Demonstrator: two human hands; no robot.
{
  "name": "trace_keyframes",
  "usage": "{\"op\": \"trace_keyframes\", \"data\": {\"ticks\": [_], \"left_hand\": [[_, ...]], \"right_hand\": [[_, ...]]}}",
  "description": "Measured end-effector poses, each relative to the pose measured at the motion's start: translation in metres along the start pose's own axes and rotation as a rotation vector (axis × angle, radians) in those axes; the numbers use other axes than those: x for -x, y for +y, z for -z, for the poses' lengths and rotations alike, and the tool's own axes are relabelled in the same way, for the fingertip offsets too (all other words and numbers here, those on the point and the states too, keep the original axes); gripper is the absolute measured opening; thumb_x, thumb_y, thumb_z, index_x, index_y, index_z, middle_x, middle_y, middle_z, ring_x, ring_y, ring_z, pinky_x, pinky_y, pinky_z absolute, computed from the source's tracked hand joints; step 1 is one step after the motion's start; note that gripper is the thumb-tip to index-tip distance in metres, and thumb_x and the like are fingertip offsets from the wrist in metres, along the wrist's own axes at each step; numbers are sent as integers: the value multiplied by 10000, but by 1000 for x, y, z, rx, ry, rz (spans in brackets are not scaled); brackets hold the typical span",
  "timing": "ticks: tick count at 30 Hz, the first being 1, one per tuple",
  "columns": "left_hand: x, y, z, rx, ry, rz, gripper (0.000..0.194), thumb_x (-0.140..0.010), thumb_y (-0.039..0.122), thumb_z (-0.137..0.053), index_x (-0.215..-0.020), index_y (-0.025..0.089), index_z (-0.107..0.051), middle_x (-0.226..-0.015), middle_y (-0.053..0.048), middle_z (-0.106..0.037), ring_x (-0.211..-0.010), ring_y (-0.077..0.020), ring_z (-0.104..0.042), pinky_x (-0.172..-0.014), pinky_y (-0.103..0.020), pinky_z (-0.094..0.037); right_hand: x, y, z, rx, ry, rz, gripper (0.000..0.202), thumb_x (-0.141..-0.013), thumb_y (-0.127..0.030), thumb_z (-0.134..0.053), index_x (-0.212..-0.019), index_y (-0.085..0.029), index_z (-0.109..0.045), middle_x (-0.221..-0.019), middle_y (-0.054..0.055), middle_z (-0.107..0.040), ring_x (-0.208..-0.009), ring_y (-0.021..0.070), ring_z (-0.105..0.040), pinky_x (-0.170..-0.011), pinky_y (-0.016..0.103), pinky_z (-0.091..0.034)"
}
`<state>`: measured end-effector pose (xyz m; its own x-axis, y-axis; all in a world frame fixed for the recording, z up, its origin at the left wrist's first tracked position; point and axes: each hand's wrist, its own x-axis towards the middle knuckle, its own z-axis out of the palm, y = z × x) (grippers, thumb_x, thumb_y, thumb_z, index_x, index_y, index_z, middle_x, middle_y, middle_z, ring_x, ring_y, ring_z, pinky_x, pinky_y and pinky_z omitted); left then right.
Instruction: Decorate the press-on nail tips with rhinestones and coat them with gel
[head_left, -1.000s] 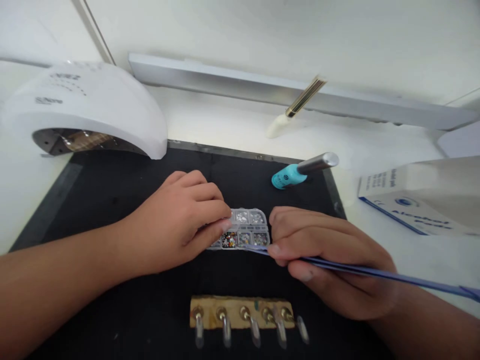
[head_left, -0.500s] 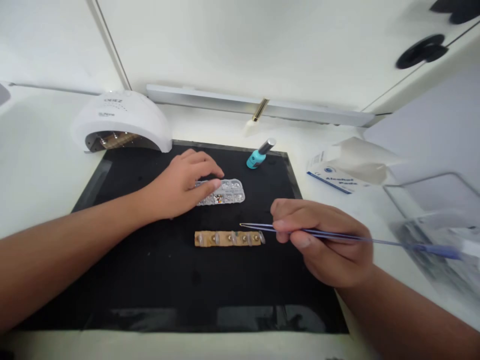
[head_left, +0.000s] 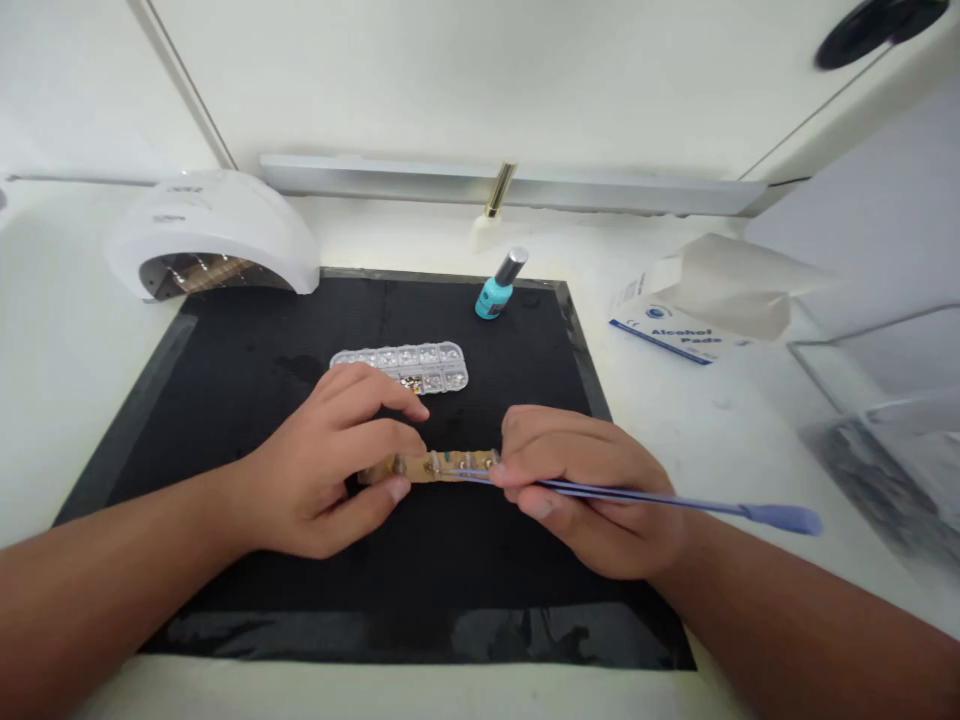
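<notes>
Bright, diffuse light leaves faint glare on the black mat [head_left: 420,575].

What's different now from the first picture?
The left hand let go of the clear case and moved nearer the person, to the wooden strip's left end. The right hand, still holding the tweezers, moved their tips from case to strip. The blue bottle and white lamp stayed put.

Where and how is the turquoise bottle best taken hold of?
Probably by its body, below the silver cap, coming from the right: the bottle stands on its base, cap up, and the gem case lies to its left.
</notes>
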<state>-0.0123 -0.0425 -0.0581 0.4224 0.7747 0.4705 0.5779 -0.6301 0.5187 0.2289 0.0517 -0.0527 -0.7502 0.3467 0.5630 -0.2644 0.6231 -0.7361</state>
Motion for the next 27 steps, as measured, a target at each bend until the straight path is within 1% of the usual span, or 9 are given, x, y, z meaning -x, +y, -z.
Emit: {"op": "trace_keyframes", "data": {"ticks": [2,5,8,12,18,23,27], "left_hand": [[-1,-3,-1,4,-33,-30,191,-835,148,-570,-1019,194,-602,-1152,-96,-580,-1058,-251,-537,-930,-458,-407],[-3,-3,0,20,-88,-39,272,-833,157,-567,-1101,192,-600,-1167,-103,-567,-1069,-262,-523,-935,-474,-404],[-2,-2,-1,24,-87,-60,323,-834,142,-556,-1152,177,-599,-1155,-104,-558,-1052,-259,-511,-919,-466,-400],[-2,-2,-3,21,-73,-56,300,-835,126,-550,-1126,159,-614,-1141,-102,-553,-1045,-256,-504,-911,-456,-394],[-3,-3,-3,32,-82,-30,288,-842,123,-551,-1117,157,-630,-1141,-102,-563,-1036,-254,-508,-913,-458,-396],[-4,-3,-4,26,-91,-21,266,-850,145,-549,-1101,174,-632,-1146,-103,-565,-1035,-258,-504,-905,-469,-400],[-4,-3,-3,22,-108,-12,269,-857,154,-541,-1110,177,-627,-1143,-109,-575,-1037,-258,-506,-908,-471,-400]], "right_hand": [[-1,-2,-1,42,-18,-3,103,-906,-101,-567,-956,-127,-653,-724,37,-630,-686,130,-565,-664,316,-503],[-3,-3,-1,95,-25,6,83,-929,-130,-555,-946,-131,-637,-716,30,-621,-695,128,-569,-675,308,-508],[-3,-2,0,117,-37,13,98,-957,-164,-533,-942,-138,-626,-721,33,-631,-691,125,-576,-666,300,-502],[-3,0,0,142,-45,-13,125,-982,-201,-505,-960,-150,-617,-746,34,-637,-694,121,-577,-667,298,-503],[-2,2,1,93,-43,-31,105,-964,-182,-531,-962,-133,-624,-724,26,-608,-709,133,-582,-684,316,-503],[-2,1,1,97,-62,-48,99,-963,-192,-534,-979,-154,-624,-733,27,-617,-707,144,-590,-681,326,-504],[-1,2,0,89,-49,-30,98,-954,-189,-540,-982,-151,-626,-729,30,-619,-699,146,-589,-671,324,-504]]}}
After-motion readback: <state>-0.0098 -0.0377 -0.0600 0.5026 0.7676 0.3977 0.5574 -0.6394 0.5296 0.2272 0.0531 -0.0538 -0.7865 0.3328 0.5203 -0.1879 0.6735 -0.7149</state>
